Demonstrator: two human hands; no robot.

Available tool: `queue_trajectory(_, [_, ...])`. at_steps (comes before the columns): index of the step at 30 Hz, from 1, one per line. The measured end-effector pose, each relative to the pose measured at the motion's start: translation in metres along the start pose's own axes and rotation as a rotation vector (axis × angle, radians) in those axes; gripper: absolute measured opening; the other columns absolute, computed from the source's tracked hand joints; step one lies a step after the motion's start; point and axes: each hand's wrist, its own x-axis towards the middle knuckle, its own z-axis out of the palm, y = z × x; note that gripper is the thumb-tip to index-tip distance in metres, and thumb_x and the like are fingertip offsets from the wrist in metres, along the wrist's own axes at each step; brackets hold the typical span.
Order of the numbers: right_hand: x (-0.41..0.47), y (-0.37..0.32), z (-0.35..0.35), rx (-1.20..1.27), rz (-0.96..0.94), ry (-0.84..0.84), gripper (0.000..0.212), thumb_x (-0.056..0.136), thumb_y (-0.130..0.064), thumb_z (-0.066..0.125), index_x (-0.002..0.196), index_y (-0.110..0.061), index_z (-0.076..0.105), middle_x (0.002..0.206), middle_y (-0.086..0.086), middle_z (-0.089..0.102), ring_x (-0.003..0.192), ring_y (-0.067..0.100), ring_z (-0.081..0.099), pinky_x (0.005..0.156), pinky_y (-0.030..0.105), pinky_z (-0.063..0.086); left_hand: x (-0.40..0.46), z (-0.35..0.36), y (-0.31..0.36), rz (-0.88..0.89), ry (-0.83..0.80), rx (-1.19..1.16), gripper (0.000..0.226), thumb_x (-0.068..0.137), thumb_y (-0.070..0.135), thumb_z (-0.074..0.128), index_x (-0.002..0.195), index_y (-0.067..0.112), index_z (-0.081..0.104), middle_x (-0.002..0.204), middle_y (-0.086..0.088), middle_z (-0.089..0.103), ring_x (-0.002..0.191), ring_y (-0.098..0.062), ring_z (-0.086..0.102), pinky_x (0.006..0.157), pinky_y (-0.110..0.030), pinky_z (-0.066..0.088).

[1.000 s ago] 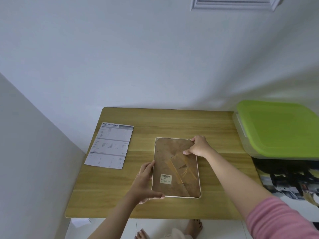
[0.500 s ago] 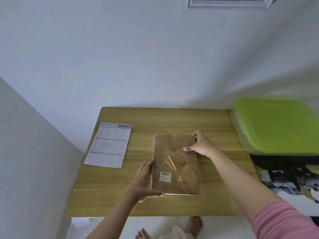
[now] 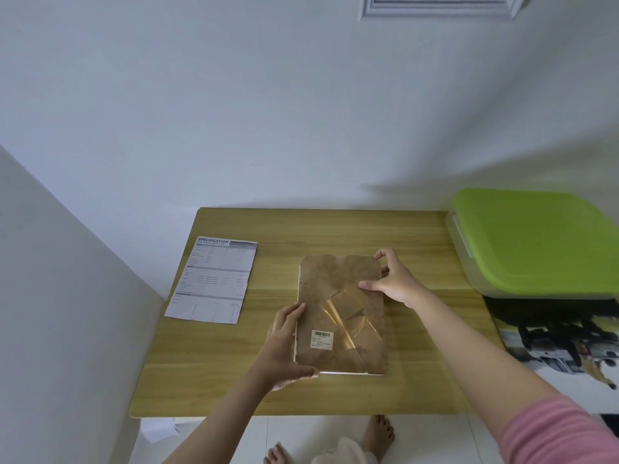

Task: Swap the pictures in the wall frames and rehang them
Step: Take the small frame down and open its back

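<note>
A picture frame (image 3: pixel 335 289) lies face down in the middle of the wooden table (image 3: pixel 234 380), its brown backing board with fold-out stand and a barcode label facing up. My left hand (image 3: pixel 284 346) grips the frame's near left corner, thumb across the bottom edge. My right hand (image 3: pixel 392 279) holds the far right corner, thumb pressed on the backing. The frame's far end looks tilted up off the table. A printed specification sheet (image 3: pixel 214 279) lies on the table's left side. Another white frame (image 3: pixel 438 6) hangs on the wall at the top edge.
A storage box with a green lid (image 3: pixel 536 242) stands right of the table. Below it lies a black-and-white picture (image 3: pixel 562 343). A white wall runs behind the table and another wall closes the left side. My bare feet (image 3: pixel 378 433) show under the table's near edge.
The frame's far end has risen off the table as my right hand moved from the top edge to the right corner. The left hand kept its grip on the near left corner.
</note>
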Motion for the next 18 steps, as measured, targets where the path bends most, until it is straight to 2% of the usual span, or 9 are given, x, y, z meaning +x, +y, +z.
queue_trajectory(2, [-0.002, 0.000, -0.001, 0.008, -0.007, 0.002, 0.062, 0.073, -0.022, 0.081, 0.116, -0.023, 0.036, 0.097, 0.000, 0.052, 0.079, 0.009, 0.055, 0.059, 0.021, 0.043, 0.001, -0.001, 0.000, -0.002, -0.001, 0.006, 0.125, 0.040, 0.044, 0.085, 0.146, 0.028, 0.019, 0.141, 0.019, 0.016, 0.131, -0.010, 0.030, 0.106, -0.032, 0.040])
queue_trajectory(5, [-0.006, 0.000, 0.001, 0.029, -0.026, 0.021, 0.062, 0.072, -0.023, 0.081, 0.116, -0.024, 0.039, 0.098, -0.001, 0.053, 0.082, 0.009, 0.055, 0.060, 0.022, 0.044, 0.001, 0.000, 0.000, -0.004, 0.007, 0.010, 0.124, 0.041, 0.040, 0.086, 0.145, 0.028, 0.020, 0.135, 0.018, 0.022, 0.123, -0.010, 0.036, 0.101, -0.027, 0.042])
queue_trajectory(9, [-0.018, 0.008, 0.009, 0.142, -0.068, 0.129, 0.056, 0.072, -0.022, 0.081, 0.115, -0.028, 0.047, 0.099, 0.006, 0.059, 0.087, 0.016, 0.059, 0.067, 0.026, 0.051, -0.001, 0.001, 0.001, -0.003, 0.027, 0.010, 0.120, 0.042, 0.040, 0.084, 0.144, 0.028, 0.021, 0.126, 0.018, 0.029, 0.115, -0.011, 0.041, 0.095, -0.024, 0.044])
queue_trajectory(15, [-0.062, 0.039, 0.040, 0.223, -0.090, 0.335, 0.038, 0.080, -0.018, 0.073, 0.113, -0.024, 0.056, 0.085, 0.000, 0.063, 0.075, 0.013, 0.061, 0.063, 0.014, 0.046, -0.001, 0.002, 0.000, -0.002, 0.028, 0.007, 0.120, 0.043, 0.039, 0.084, 0.144, 0.027, 0.020, 0.124, 0.016, 0.029, 0.112, -0.011, 0.042, 0.092, -0.020, 0.044])
queue_trajectory(18, [-0.087, 0.063, 0.057, 0.193, -0.091, 0.348, 0.038, 0.080, -0.018, 0.073, 0.113, -0.029, 0.058, 0.086, 0.000, 0.064, 0.085, 0.015, 0.062, 0.079, 0.027, 0.051, -0.001, 0.003, 0.000, 0.001, 0.028, 0.003, 0.119, 0.046, 0.038, 0.084, 0.145, 0.026, 0.019, 0.125, 0.016, 0.028, 0.111, -0.012, 0.041, 0.092, -0.022, 0.045])
